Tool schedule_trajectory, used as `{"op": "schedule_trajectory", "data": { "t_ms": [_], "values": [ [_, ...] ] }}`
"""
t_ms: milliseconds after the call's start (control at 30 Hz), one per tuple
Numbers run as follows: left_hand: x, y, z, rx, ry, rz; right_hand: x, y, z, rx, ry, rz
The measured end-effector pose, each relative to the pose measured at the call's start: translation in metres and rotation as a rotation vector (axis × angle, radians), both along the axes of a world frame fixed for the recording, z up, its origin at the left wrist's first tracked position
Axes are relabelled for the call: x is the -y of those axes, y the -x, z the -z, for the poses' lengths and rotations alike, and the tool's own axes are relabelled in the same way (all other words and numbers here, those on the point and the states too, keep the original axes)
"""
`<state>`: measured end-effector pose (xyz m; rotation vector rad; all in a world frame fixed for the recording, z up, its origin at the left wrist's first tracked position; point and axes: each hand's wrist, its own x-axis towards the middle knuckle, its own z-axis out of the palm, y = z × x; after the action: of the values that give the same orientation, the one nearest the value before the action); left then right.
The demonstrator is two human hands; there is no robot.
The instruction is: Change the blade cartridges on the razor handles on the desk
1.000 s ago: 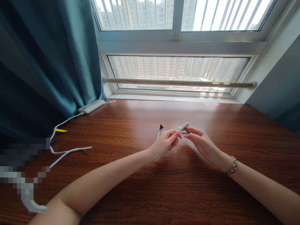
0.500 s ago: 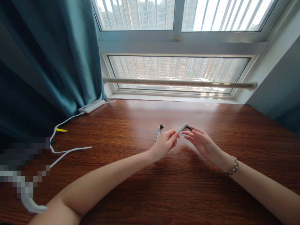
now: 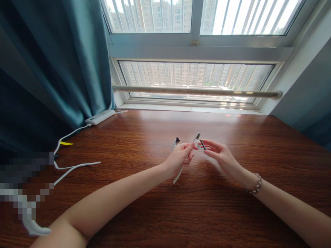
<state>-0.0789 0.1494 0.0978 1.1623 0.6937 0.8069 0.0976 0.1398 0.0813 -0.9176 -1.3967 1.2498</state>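
View from head — forward, down over table (image 3: pixel 144 206), toward window (image 3: pixel 165 74)

hands (image 3: pixel 181 154) 2 | t-brush (image 3: pixel 178 175) 1 | dk strip (image 3: pixel 202 144) 1 | brclt (image 3: pixel 258 184) 1 | tbl (image 3: pixel 144 213) 1

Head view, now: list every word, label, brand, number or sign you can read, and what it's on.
No text can be read.
Pale brush in the left hand: none legible.
Thin dark piece in the right hand: too small to tell.
White box by the curtain: dark patch, too small to make out.
Yellow strip: none legible.
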Motion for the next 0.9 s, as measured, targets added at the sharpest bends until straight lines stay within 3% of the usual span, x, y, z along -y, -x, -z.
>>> {"op": "schedule_trajectory", "data": {
  "t_ms": [167,333,533,767,900],
  "values": [
    [0.003,0.001,-0.005,0.003,0.059,0.076,0.001,0.002,0.007,0.143,-0.169,-0.016],
    [0.004,0.001,-0.006,-0.071,0.033,0.032,0.003,0.004,0.008,0.122,-0.176,-0.030],
    [0.005,0.002,-0.007,-0.231,-0.183,-0.026,0.009,0.008,-0.001,0.066,-0.063,-0.098],
    [0.008,0.001,-0.008,-0.343,-0.329,-0.038,0.013,0.012,-0.003,0.107,-0.142,0.003],
    [0.009,0.001,-0.007,-0.324,-0.390,-0.073,0.006,0.005,0.000,0.051,-0.082,0.089]
  ]
}}
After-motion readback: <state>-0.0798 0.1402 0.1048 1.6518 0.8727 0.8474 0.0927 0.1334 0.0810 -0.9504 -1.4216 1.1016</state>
